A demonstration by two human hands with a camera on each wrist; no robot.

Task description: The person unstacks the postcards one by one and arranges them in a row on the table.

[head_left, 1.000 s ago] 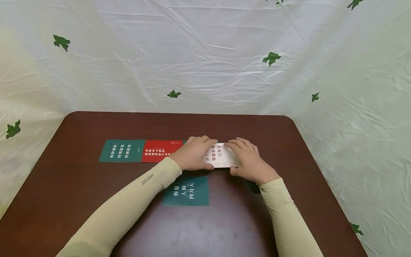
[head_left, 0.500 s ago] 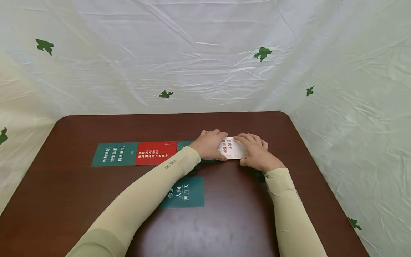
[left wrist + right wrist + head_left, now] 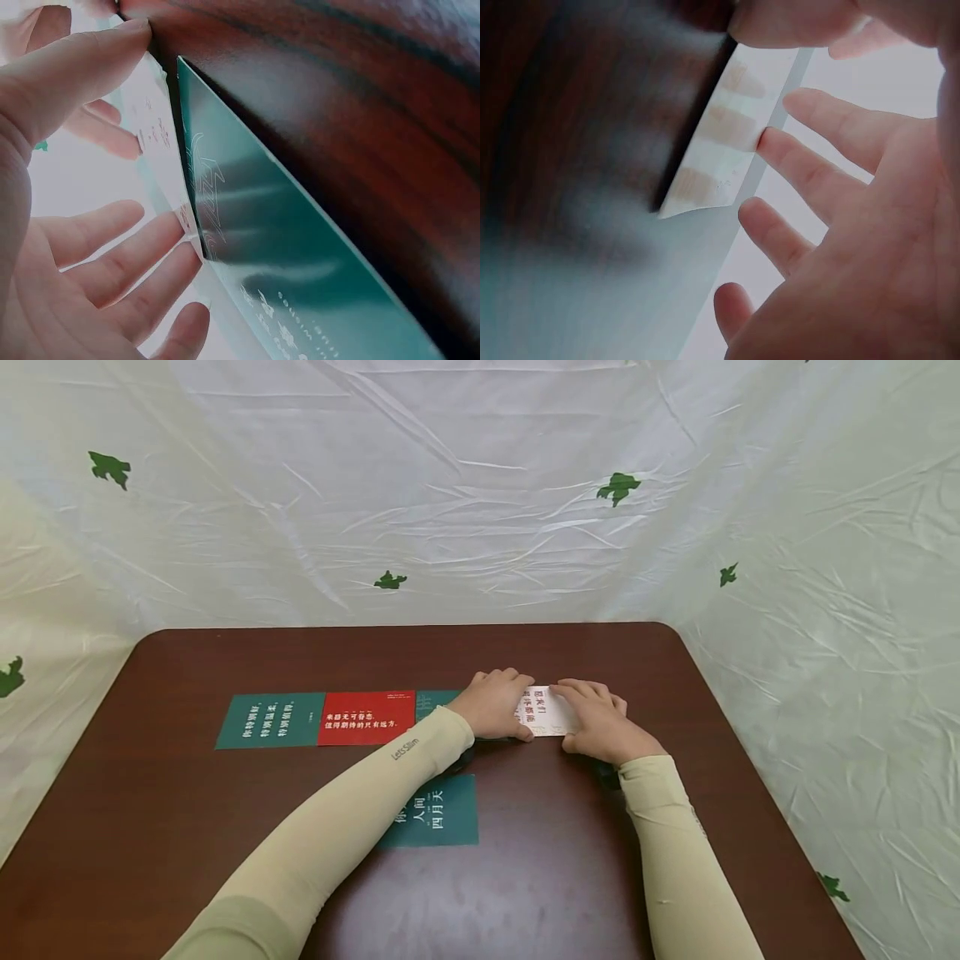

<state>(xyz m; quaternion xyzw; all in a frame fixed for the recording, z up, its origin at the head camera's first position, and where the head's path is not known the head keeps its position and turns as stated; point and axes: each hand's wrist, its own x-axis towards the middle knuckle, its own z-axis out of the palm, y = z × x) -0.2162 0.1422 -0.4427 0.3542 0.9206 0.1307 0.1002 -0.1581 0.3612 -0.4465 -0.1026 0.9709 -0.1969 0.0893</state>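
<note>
A white card (image 3: 549, 713) with red lettering lies between my two hands, right of a row of cards. My left hand (image 3: 491, 703) holds its left part, thumb at the near edge and fingers at the far edge. The right hand (image 3: 606, 722) holds the other end in the same way. Beside the white card, partly under my left hand, is a teal card (image 3: 262, 195). In the right wrist view a dark gap shows along the white card's near edge; I cannot tell how far it stands off the table.
Left along the row lie a red card (image 3: 367, 718) and another teal card (image 3: 272, 721). Nearer me, a teal card (image 3: 453, 810) is partly covered by my left sleeve. The brown table (image 3: 570, 877) ends at a white sheet (image 3: 495, 552) with green leaf shapes.
Both hands have moved right along the row with the white card, uncovering part of the teal card beside the red one. Over the last half second they have hardly moved.
</note>
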